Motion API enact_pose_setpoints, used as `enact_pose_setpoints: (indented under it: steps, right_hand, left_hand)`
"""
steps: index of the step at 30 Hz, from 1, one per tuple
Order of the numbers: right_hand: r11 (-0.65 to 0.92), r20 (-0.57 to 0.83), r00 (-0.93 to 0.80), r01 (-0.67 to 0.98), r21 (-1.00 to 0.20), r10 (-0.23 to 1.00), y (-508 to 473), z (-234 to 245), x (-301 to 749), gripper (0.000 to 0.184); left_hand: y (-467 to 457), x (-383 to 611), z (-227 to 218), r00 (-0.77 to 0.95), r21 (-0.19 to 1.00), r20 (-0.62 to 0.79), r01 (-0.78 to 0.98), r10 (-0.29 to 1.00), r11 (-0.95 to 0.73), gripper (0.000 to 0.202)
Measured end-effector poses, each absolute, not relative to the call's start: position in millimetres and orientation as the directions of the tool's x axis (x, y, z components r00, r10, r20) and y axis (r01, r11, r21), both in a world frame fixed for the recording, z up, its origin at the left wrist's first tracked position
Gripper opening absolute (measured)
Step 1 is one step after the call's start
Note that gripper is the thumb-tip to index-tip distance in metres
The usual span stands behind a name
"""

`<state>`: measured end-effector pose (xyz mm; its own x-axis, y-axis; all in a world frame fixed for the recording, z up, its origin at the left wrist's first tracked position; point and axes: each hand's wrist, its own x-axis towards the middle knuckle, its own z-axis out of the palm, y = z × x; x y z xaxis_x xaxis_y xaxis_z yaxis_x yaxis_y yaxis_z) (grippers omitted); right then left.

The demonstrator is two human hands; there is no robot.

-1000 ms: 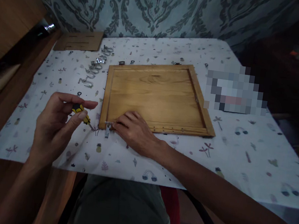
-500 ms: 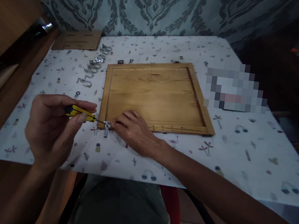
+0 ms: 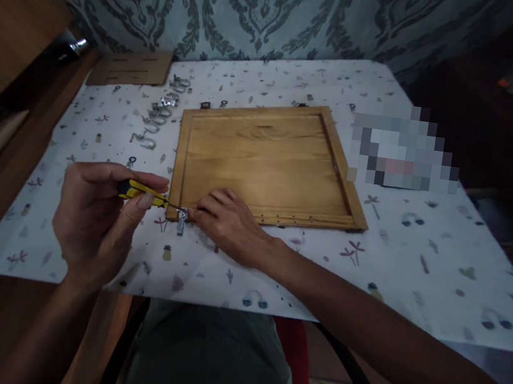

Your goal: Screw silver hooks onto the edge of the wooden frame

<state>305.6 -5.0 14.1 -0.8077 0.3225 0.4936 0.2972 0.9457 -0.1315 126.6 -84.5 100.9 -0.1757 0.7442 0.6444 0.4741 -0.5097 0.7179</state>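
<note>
A yellow-and-black screwdriver [image 3: 149, 196] is pinched between the thumb and fingers of my left hand [image 3: 94, 221]. Its thin shaft points right, and the tip meets a metal cabinet hinge [image 3: 181, 224] at the near left corner of a framed wooden door panel [image 3: 260, 161]. The hinge's arm sticks out past the panel's near edge, over the tablecloth. My right hand [image 3: 235, 227] lies on that near edge, its bent fingertips closed against the hinge's right side. Any screw under the tip is too small to make out.
Several metal hinges [image 3: 157, 116] lie in a row left of the panel, with flat cardboard [image 3: 131, 67] behind them. A pixelated item [image 3: 398, 151] is at the right. The patterned tablecloth [image 3: 320, 282] ends near my lap; a patterned wall [image 3: 266, 10] stands behind.
My left hand and the screwdriver have shifted slightly right, and the handle looks a little turned. My right hand stays against the hinge. The whole view has moved very slightly.
</note>
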Motion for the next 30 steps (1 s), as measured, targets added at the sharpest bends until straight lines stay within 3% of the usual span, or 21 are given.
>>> enact_pose_setpoints:
  steps: [15,22,30]
  right_hand:
    - [0.948,0.492,-0.811,0.286,-0.138,0.316,-4.3,14.7,305.1,0.017]
    - [0.949,0.494,-0.81,0.284,-0.139,0.315,-5.0,14.8,305.4,0.017]
    - [0.949,0.521,-0.794,0.284,-0.136,0.313,-3.9,11.8,303.6,0.02]
  left_hand:
    - [-82.8,124.9,101.8,-0.121,0.706,0.64,0.484,0.759,-0.517,0.022]
    - [-82.8,121.5,108.7,-0.085,0.682,0.588,0.587,0.804,-0.437,0.016]
    - [-71.5,114.6,113.1,-0.048,0.707,0.534,0.573,0.844,-0.415,0.013]
